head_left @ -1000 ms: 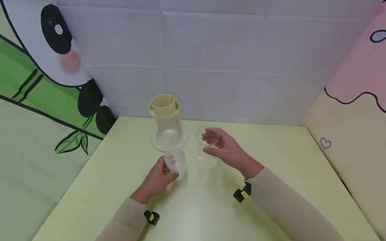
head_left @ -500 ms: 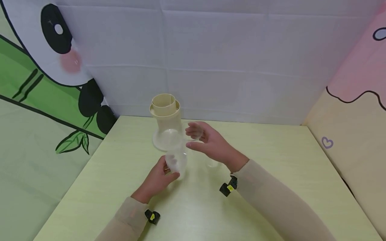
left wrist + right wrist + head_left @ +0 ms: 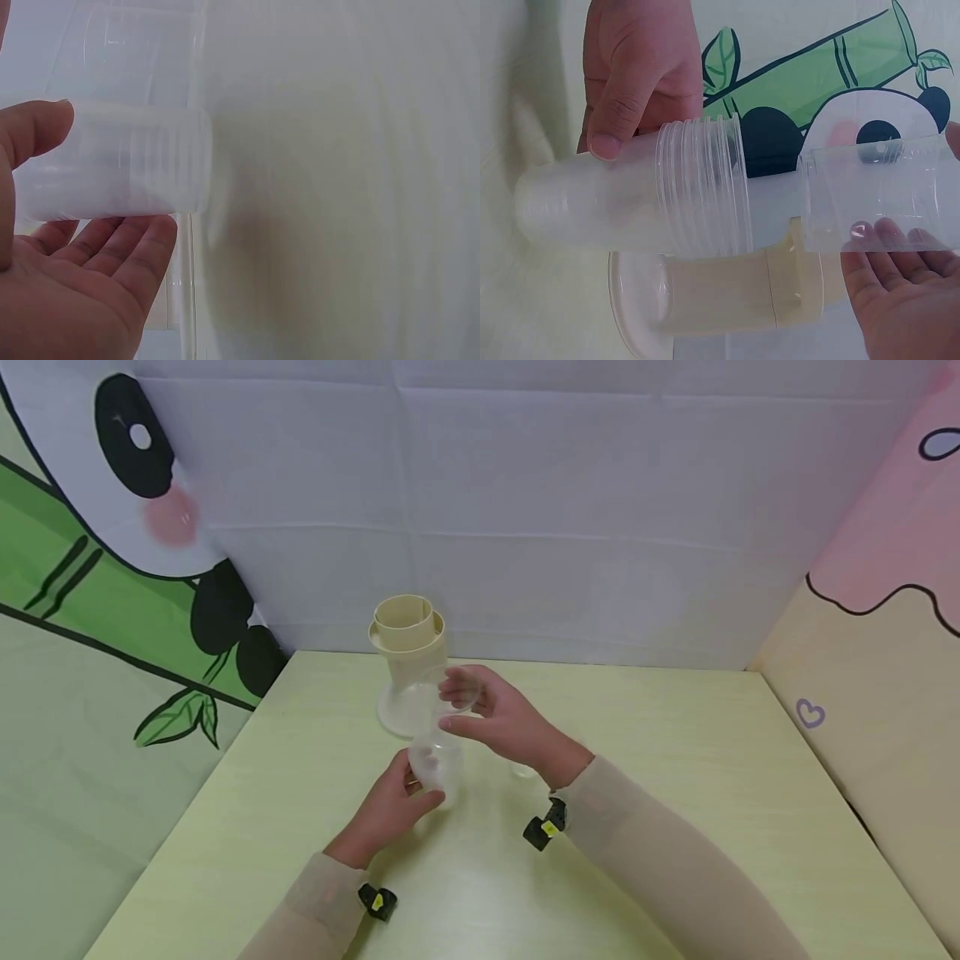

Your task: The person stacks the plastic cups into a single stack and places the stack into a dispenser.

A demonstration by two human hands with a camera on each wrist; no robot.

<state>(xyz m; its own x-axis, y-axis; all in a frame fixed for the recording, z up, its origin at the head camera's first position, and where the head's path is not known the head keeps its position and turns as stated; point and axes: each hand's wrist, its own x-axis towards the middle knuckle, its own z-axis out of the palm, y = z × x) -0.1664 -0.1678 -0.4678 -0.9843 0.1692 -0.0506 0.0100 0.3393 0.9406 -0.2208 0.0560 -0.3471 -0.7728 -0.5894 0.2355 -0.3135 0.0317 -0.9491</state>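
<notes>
My left hand (image 3: 392, 803) grips a nested stack of clear plastic cups (image 3: 622, 206) by its side, thumb on one side and fingers on the other. Several rims show close together at the stack's top in the right wrist view. A single clear plastic cup (image 3: 885, 199) is in my right hand (image 3: 510, 714), held between thumb and fingers. It hangs just above the stack's mouth, and a small gap separates the two in the right wrist view. In the left wrist view the stack (image 3: 120, 165) stands upright, base close to the tabletop.
Behind the hands stands a cream double-tube holder (image 3: 408, 639) on a wide pale base (image 3: 393, 714). Another clear cup (image 3: 522, 770) is on the table (image 3: 675, 777), partly covered by my right wrist. Printed cloth walls (image 3: 525, 527) border the table.
My right hand has moved left with its cup, from right of the stack to above it. The left hand and its stack have stayed almost still.
</notes>
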